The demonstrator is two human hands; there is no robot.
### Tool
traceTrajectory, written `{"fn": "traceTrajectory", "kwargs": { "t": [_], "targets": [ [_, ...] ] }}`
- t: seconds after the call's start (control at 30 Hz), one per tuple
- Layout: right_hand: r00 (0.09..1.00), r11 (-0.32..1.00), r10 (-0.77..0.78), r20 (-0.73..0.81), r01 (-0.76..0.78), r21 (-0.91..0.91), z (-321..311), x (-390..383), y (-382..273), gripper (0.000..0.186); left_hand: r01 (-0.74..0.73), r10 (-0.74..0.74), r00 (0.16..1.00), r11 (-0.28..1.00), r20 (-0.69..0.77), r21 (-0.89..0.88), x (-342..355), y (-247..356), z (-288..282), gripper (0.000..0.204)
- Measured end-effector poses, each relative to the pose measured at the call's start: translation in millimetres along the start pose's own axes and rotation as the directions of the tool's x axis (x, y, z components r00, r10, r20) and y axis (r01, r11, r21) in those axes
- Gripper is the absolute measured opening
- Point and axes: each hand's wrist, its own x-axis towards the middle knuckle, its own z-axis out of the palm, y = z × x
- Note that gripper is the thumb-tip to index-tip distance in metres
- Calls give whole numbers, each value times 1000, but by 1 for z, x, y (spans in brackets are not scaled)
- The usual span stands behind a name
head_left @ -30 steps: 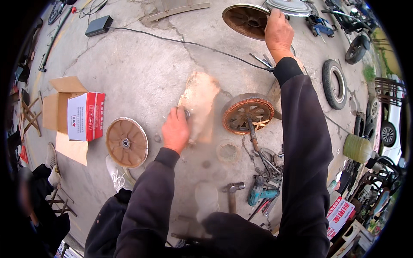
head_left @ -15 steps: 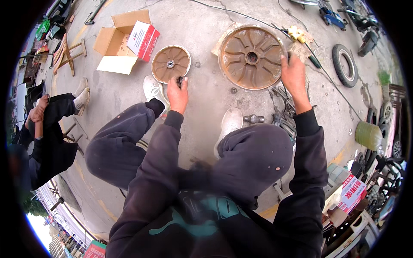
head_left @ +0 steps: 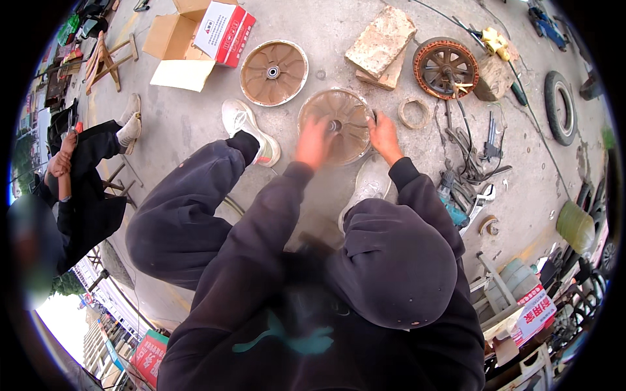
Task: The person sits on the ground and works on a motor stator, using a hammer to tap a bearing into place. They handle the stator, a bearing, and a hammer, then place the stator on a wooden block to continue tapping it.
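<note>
Crouching over the concrete floor (head_left: 195,124), the person held a round, ribbed metal disc (head_left: 339,120) between both hands, just ahead of the knees. The left hand (head_left: 313,142) lay closed over the disc's near-left rim, and the right hand (head_left: 383,135) gripped its right rim; the disc and the left hand were blurred. A 2nd, rust-brown disc (head_left: 274,72) lay flat on the floor just beyond and to the left, apart from the held one. Farther left stood an open brown cardboard box (head_left: 171,40), and a rectangular carton in red and white (head_left: 224,30) rested against it, its white face carrying small dark print and a little red mark. Beyond the held disc sat a stone block (head_left: 381,45), with a rusty spoked wheel hub (head_left: 445,67) to its right. Low at the right edge lay a red-and-white printed package (head_left: 531,314). Another person in dark clothes (head_left: 85,189) sat at the far left.
</note>
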Motion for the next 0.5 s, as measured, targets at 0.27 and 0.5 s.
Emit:
{"fn": "traceTrajectory", "kwargs": {
  "t": [0.27, 0.5],
  "targets": [
    [991, 985, 128, 36, -131, 109, -9, 1, -9, 35, -62, 53, 992, 995, 113, 82, 26, -18, 17, 45],
    [990, 993, 116, -77, -117, -8, -64, -64, -21, 38, 68, -70, 993, 997, 89, 30, 21, -26, 21, 26]
  ]
}}
